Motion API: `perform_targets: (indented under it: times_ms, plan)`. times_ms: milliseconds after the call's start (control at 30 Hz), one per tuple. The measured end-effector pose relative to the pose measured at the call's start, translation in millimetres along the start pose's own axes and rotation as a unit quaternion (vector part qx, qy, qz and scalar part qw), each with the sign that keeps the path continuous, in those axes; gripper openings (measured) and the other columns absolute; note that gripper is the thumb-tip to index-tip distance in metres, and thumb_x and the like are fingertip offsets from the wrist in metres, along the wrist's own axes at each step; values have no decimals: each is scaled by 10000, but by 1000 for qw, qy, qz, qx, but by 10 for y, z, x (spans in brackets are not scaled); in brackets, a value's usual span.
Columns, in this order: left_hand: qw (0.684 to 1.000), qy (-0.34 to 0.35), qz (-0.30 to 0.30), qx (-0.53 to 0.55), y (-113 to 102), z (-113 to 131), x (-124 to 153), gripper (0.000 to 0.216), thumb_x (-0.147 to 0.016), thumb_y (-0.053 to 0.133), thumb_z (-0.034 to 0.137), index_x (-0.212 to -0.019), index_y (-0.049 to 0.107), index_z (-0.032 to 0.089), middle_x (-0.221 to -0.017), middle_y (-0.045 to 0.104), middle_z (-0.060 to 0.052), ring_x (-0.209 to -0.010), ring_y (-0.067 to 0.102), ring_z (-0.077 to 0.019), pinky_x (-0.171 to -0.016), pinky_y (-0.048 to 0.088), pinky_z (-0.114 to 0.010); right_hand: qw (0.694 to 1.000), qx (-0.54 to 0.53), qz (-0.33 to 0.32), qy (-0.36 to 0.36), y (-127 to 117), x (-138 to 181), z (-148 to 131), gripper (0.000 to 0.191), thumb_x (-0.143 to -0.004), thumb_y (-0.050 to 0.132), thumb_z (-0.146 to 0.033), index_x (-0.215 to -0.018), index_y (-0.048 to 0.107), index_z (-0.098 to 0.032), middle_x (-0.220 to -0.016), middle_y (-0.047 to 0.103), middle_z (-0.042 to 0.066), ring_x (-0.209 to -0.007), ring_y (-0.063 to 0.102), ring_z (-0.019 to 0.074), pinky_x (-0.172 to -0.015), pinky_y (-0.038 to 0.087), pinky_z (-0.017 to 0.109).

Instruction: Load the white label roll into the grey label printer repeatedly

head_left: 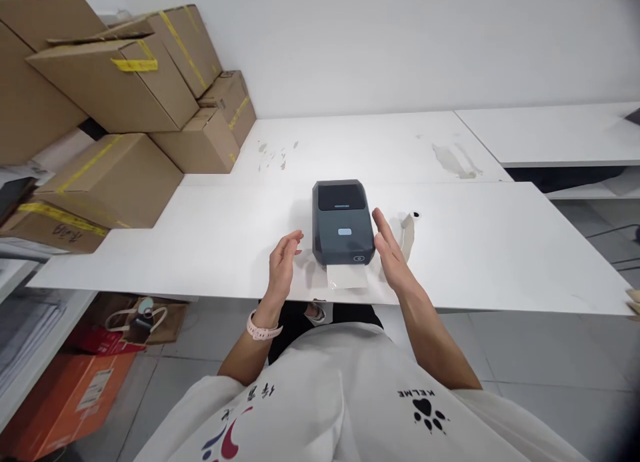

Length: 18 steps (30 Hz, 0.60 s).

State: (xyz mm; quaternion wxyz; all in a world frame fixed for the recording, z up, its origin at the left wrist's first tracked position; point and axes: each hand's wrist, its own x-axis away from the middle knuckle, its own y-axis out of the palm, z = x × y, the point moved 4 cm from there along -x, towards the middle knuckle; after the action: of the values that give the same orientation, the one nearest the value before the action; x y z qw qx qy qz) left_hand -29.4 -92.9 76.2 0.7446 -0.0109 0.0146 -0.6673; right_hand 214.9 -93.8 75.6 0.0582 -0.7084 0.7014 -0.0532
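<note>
A dark grey label printer (pixel 342 243) stands on the white table with a white label (pixel 347 277) sticking out at its near side. To the left of the printer, my left hand (pixel 283 265) is held apart from it, fingers loosely bent and holding nothing. My right hand (pixel 395 261) is at the printer's right side, fingers stretched out and nothing in the grip; whether it touches the casing I cannot tell. A small roll (pixel 410 219) with a loose strip of backing paper lies just right of that hand.
Cardboard boxes (pixel 125 82) with yellow tape are stacked at the left. Worn patches (pixel 455 161) mark the table near the white wall. Below on the left are an orange box (pixel 75 395) and a bag (pixel 143 325). A second table (pixel 560 132) adjoins at the right.
</note>
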Motion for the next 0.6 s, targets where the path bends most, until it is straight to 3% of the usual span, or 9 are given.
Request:
perform_targets:
  times_ms: [100, 167, 300, 400, 500, 600]
  plan:
    - [999, -37, 16, 22, 10, -51, -157, 427, -932, 556, 500, -1200, 675, 190, -1305, 702, -147, -1216, 637, -248, -980, 539, -408, 994, 75, -2, -76, 104, 53, -64, 821, -936, 369, -792, -1643, 171, -425, -1755, 99, -72, -1635, -41, 246, -1316, -44, 555]
    - [997, -58, 18, 41, 48, -84, -288, 427, -904, 588, 482, -1183, 673, 170, -1295, 703, -162, -1182, 655, -249, -983, 546, -421, 989, 98, 22, -106, 173, -1, -97, 859, -922, 366, -807, -1650, 153, -405, -1755, 116, -39, -1635, -10, 276, -1302, -57, 584]
    - [995, -74, 14, 58, 150, -148, -404, 449, -888, 606, 448, -1228, 657, 160, -1371, 666, -177, -1260, 637, -261, -1052, 528, -436, 987, -12, 113, -110, 197, -125, -67, 733, -982, 315, -728, -1630, 225, -399, -1701, 310, 0, -1602, 225, 247, -1311, 163, 524]
    - [999, -44, -4, 19, 229, -208, -230, 526, -948, 549, 494, -1381, 591, 198, -1551, 541, -142, -1447, 504, -263, -1187, 430, -445, 979, -105, 163, -65, 162, -112, 107, 682, -1008, 262, -697, -1601, 314, -366, -1676, 364, -7, -1582, 280, 198, -1316, 200, 472]
    - [998, -18, -41, -41, 326, -293, 51, 604, -1009, 419, 569, -1535, 451, 275, -1683, 373, -65, -1579, 313, -234, -1306, 255, -431, 982, -139, 126, -19, 191, -50, 306, 676, -1009, 270, -700, -1580, 379, -354, -1686, 346, -33, -1589, 263, 184, -1332, 161, 452]
    - [996, 14, -47, -70, 378, -322, 225, 646, -1019, 345, 608, -1601, 334, 329, -1741, 223, -13, -1630, 127, -219, -1337, 157, -434, 985, -130, 107, -34, 207, 12, 397, 672, -1005, 296, -704, -1590, 362, -380, -1695, 322, -69, -1599, 232, 173, -1336, 153, 439]
